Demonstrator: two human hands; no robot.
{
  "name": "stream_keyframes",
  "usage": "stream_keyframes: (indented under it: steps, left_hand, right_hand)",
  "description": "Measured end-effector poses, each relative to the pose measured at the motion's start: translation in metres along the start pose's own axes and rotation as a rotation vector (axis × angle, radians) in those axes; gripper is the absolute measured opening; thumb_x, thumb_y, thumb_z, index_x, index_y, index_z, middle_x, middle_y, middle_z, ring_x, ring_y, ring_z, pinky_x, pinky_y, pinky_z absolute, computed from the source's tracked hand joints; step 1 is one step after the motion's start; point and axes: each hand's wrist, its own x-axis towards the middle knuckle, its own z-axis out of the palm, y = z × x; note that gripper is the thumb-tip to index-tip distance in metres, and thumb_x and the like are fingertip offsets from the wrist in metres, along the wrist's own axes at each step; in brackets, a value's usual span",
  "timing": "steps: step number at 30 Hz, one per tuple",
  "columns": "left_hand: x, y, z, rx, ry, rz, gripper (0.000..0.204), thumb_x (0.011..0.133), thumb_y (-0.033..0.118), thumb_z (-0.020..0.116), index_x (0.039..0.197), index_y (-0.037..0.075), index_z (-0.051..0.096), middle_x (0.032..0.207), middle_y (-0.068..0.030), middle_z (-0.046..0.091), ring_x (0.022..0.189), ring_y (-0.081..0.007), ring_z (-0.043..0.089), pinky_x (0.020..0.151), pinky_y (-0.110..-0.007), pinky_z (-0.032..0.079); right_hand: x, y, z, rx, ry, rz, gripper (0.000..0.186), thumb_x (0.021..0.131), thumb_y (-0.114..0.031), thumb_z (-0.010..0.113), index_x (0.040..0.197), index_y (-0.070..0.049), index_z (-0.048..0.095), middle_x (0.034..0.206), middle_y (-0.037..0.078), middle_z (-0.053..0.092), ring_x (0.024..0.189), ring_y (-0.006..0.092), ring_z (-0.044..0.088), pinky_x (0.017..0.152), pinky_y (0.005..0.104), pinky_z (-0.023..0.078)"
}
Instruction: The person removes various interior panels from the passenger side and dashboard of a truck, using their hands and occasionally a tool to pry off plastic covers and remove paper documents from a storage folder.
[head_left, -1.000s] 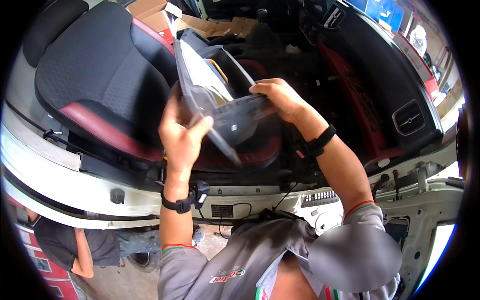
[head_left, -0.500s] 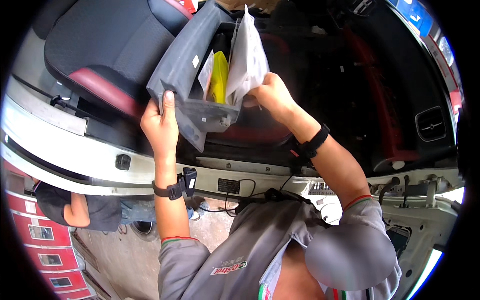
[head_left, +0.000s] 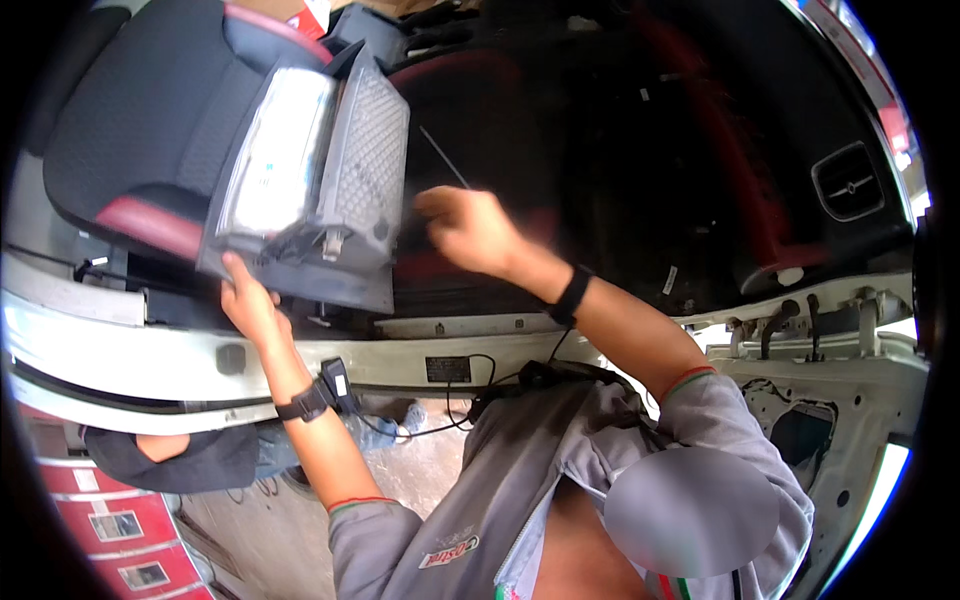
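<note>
A grey plastic glove box [head_left: 365,165] with a ribbed side rests tilted over the seat at the left. Inside it lies a shiny clear-and-white plastic packet [head_left: 285,150]. My left hand [head_left: 252,300] grips the box's near left corner, thumb on top and fingers beneath. To the right of the box, apart from it, my right hand [head_left: 470,228] is curled and somewhat blurred. A thin metal rod [head_left: 445,157] sticks up and leftward from this hand; its other end is hidden in the fist, so its kind cannot be told.
The black seat [head_left: 130,110] with red trim lies at left. A white door sill [head_left: 400,357] runs between me and the box. At right are a dashboard panel with an air vent [head_left: 852,188] and an open door [head_left: 830,390]. Another person [head_left: 190,455] is at lower left.
The glove box has moved left and turned, with the packet now lying inside it. My right hand has let go of the packet and drawn away; the thin rod now shows.
</note>
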Motion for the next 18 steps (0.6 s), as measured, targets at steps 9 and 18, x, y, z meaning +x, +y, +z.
stream_keyframes:
  steps: [9, 18]
  left_hand:
    - [-0.007, -0.008, -0.011, 0.053, -0.092, 0.102, 0.046, 0.098, 0.047, 0.056, 0.082, 0.004, 0.054, 0.064, -0.0005, 0.049, 0.051, -0.0096, 0.046, 0.040, -0.026, 0.033]
    - [-0.065, -0.063, -0.014, 0.133, -0.310, 0.020, 0.045, 0.099, 0.042, 0.057, 0.100, -0.002, 0.063, 0.069, -0.0077, 0.062, 0.041, -0.0035, 0.030, 0.038, -0.022, 0.020]
  right_hand:
    - [-0.062, 0.067, -0.061, -0.416, 0.182, -0.231, 0.026, 0.081, 0.005, 0.057, 0.104, -0.003, 0.066, 0.111, 0.016, 0.068, 0.106, 0.0350, 0.064, 0.089, 0.0416, 0.053]
    - [-0.071, 0.098, -0.064, -0.417, 0.256, -0.357, 0.028, 0.076, 0.001, 0.060, 0.104, -0.006, 0.061, 0.106, 0.013, 0.066, 0.109, 0.0331, 0.060, 0.097, 0.0424, 0.048]
